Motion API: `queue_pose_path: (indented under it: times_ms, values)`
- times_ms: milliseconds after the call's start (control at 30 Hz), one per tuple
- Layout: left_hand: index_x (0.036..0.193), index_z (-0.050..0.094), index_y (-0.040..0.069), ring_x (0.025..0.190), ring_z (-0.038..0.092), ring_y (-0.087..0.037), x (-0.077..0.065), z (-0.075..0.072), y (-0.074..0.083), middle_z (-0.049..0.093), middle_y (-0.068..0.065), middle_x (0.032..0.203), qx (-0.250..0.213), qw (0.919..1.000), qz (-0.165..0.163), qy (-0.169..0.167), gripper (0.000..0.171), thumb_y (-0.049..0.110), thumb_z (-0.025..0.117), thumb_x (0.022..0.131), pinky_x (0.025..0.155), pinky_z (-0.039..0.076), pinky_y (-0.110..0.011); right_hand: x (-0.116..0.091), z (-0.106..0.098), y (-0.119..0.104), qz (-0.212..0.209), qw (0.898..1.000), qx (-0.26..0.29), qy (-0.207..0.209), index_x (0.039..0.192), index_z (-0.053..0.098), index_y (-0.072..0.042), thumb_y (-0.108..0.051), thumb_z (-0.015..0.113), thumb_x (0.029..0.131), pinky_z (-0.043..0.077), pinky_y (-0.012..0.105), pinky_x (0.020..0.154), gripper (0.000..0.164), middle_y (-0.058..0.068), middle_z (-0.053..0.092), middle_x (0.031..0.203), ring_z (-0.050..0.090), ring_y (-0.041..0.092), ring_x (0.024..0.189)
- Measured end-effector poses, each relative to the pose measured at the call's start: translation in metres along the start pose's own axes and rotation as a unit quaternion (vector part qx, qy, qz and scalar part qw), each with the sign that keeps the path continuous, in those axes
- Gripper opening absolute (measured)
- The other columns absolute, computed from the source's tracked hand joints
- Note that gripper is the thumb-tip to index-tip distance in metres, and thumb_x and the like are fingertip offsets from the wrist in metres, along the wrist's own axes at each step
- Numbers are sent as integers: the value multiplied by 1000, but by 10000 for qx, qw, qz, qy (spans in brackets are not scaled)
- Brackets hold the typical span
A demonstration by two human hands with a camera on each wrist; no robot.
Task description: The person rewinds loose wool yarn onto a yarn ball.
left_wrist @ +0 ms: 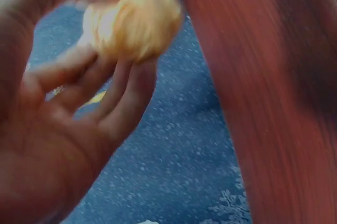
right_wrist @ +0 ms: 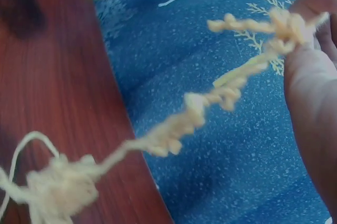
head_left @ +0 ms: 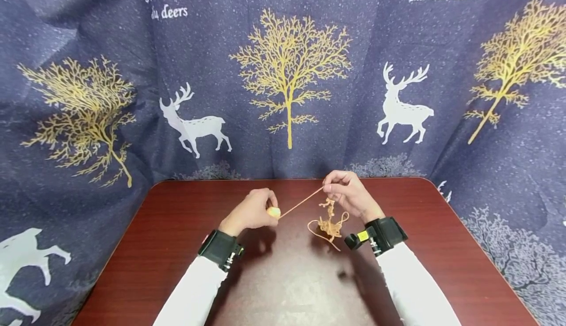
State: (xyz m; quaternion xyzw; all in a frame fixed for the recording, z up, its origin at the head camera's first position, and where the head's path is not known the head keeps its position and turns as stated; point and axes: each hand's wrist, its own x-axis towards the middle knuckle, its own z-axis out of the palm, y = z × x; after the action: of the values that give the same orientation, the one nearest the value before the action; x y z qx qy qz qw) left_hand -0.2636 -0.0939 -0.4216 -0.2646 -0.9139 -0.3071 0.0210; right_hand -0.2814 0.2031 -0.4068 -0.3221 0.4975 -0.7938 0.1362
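A small ball of yellow-orange yarn is held between the thumb and fingertips of my left hand, above the table. From the ball a taut strand of yarn rises to my right hand, which pinches it between thumb and fingers. Below the right hand dangles a kinked, knotted length of the same yarn, ending in a tangled clump with loose loops. In the right wrist view the clump hangs at the lower left, and the ball shows blurred at the top.
The red-brown wooden table lies under both hands, with a glare patch in its middle. Behind it hangs a dark blue curtain printed with deer and trees. Each wrist wears a black strap, the right one with a small camera.
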Motion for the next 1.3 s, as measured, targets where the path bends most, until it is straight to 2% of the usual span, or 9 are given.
queue_pose_path:
  times_ms: [167,300,533,833,933,1067,1133,1200,1300]
  values:
    - [83,65,14,77,60,-20,-5,-6,16,61,6,76,-440,9898,759,-1120,28,10,84,63,66,49,-25,12,-2,1,-314,9945,480,873,91,72,-4,9,54,96,45,16,58,23,4,69,82,56,10,67]
    - [86,66,11,74,62,-11,-8,-11,27,63,6,78,-1333,9691,1189,-1702,26,6,83,67,70,56,-28,21,-3,5,-350,9826,661,1699,90,72,-5,10,52,98,49,15,58,26,5,69,83,60,9,67]
    - [96,63,-5,84,65,-13,-9,-21,32,67,-4,89,-3610,8960,1694,-1953,29,-8,76,71,78,60,-34,25,-7,24,159,9654,-731,2498,90,73,-5,6,64,94,53,18,60,15,3,71,83,63,9,68]
    - [103,69,6,89,66,-17,-2,-26,29,69,-6,100,-6227,7632,1727,61,28,-6,67,78,75,59,-27,10,-8,43,982,9450,-2794,1387,101,69,12,2,69,91,54,24,50,14,17,69,77,62,18,61]
    - [101,67,7,91,67,-18,1,-26,29,67,-8,102,-6868,7084,1238,1057,33,-11,52,78,77,60,-28,3,-6,45,1149,9407,-3032,995,97,71,9,4,67,90,54,25,51,9,24,67,79,63,23,61]
    - [97,61,6,86,65,-17,7,-26,28,62,-9,100,-7077,6640,253,2400,27,-13,48,81,77,59,-26,-5,-1,43,1227,9386,-3212,291,92,72,3,7,64,88,58,32,58,10,22,68,81,64,32,65]
    - [94,60,5,83,64,-15,12,-23,25,61,-9,97,-6905,6592,-182,2974,24,-14,52,82,75,58,-24,-8,1,40,1212,9394,-3205,-84,91,72,3,8,63,87,57,33,58,11,16,69,78,63,32,65]
    - [92,62,3,78,62,-14,16,-19,21,61,-7,92,-6466,6730,-563,3546,21,-15,59,81,72,58,-21,-10,2,37,1172,9408,-3151,-427,91,71,2,9,61,85,55,31,56,13,10,68,76,62,28,63]
    - [91,66,1,76,63,-12,19,-9,12,64,-4,85,-5086,7443,-1090,4188,20,-10,72,76,69,56,-18,-12,3,30,1071,9449,-3000,-749,89,71,2,11,61,83,49,25,53,15,8,67,73,58,19,61]
